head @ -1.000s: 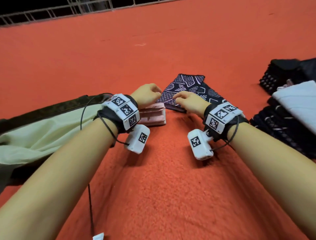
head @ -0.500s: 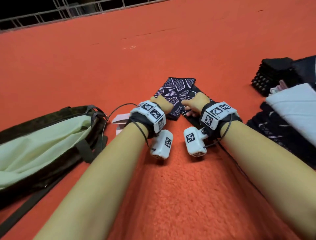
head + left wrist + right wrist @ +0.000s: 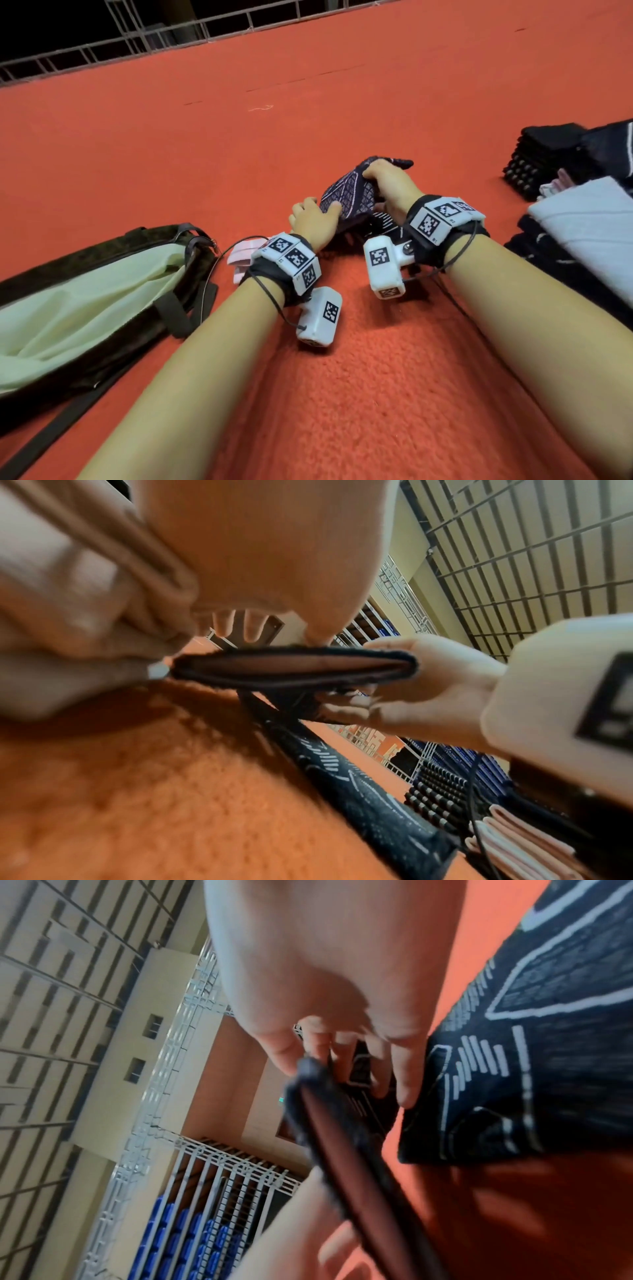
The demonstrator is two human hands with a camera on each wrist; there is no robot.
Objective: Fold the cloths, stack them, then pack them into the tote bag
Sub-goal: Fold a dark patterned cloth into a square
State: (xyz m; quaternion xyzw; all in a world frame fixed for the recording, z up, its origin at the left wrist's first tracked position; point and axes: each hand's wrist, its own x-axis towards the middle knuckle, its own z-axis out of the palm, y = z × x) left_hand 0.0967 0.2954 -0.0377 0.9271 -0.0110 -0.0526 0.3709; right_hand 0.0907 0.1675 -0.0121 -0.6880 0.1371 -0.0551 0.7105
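Observation:
Both hands hold a folded navy patterned cloth point(image 3: 346, 198) raised a little above the red carpet. My left hand point(image 3: 325, 212) pinches its near left edge. My right hand point(image 3: 373, 174) grips its far right side, fingers curled over the top. In the left wrist view the folded cloth's edge point(image 3: 291, 666) runs between the two hands. A second navy patterned cloth point(image 3: 383, 222) lies flat beneath. A folded pink cloth point(image 3: 243, 255) sits left of my left wrist, partly hidden. The tote bag point(image 3: 102, 291) lies open on its side at the left, showing pale green lining.
At the right edge sit a black cloth stack point(image 3: 544, 154), a white cloth point(image 3: 589, 233) and more dark patterned cloths point(image 3: 541, 250). The tote's dark straps point(image 3: 178, 315) trail on the carpet. A metal railing point(image 3: 137, 44) borders the far side.
My left hand left the pink cloth and moved right onto the navy cloth. Both hands have lifted the folded navy cloth off the one beneath it.

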